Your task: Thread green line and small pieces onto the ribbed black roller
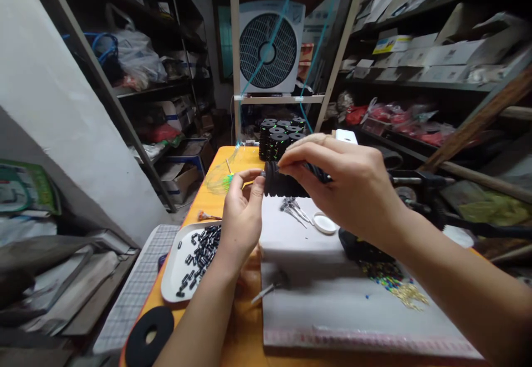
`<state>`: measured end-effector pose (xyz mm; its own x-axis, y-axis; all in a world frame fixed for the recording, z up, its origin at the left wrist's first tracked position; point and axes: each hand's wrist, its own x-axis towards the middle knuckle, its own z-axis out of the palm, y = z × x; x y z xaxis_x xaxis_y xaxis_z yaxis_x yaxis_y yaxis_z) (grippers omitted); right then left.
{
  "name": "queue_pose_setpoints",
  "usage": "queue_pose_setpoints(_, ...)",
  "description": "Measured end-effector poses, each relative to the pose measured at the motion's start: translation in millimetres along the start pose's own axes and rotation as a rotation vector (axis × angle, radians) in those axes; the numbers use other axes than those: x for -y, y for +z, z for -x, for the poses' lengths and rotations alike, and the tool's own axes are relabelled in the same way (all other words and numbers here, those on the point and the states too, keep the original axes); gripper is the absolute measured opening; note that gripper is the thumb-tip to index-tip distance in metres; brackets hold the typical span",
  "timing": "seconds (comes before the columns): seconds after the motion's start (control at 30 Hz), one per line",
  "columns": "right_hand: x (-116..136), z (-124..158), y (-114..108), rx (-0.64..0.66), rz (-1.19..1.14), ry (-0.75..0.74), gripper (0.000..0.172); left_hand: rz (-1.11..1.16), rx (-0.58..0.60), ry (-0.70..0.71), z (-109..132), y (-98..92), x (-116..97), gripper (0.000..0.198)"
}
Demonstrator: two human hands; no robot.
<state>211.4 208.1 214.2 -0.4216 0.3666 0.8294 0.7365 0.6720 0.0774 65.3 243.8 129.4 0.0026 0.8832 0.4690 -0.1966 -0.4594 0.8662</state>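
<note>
My right hand (344,181) is closed around a black foam spool (282,181), held up over the orange table (245,334). My left hand (241,212) sits just left of the spool, thumb and forefinger pinched at its end on something too small to make out. Beneath both hands lies a white foam block (299,242) with several metal pins (293,210) and a small white cap (325,223) on it.
A white tray (172,275) of small black tubes sits at the left, a black foam ring (149,331) near the table's front corner. Stacked black spools (280,134) stand at the far end before a box fan (270,48). Coloured beads (390,286) lie right. Shelves line both sides.
</note>
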Motion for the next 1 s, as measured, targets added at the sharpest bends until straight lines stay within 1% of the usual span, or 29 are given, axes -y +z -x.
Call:
queue_pose_setpoints(0.1,-1,0,6,0.015,0.052,-0.024,0.009,-0.004,0.001,-0.005,0,-0.5,-2,0.016)
queue_pose_setpoints(0.5,6,3,10,0.014,0.123,-0.077,0.014,-0.024,-0.008,0.000,-1,-0.9,-1,0.016)
queue_pose_setpoints(0.63,6,5,9,0.023,0.116,-0.048,0.016,-0.033,-0.013,-0.002,-1,-0.7,0,0.016)
queue_pose_setpoints(0.77,5,5,8,0.009,0.030,0.044,0.014,-0.040,-0.017,-0.001,2,0.4,-1,0.016)
queue_pose_setpoints(0.83,4,5,7,0.007,-0.040,0.090,0.014,-0.080,-0.036,0.099,4,0.5,-5,0.016)
queue_pose_setpoints(0.93,3,4,5,0.020,-0.102,0.105,0.013,-0.232,-0.068,0.326,6,-0.6,-14,0.016)
queue_pose_setpoints(1.0,3,4,5,0.031,-0.106,0.098,0.012,-0.317,-0.078,0.405,7,-1.5,-19,0.014)
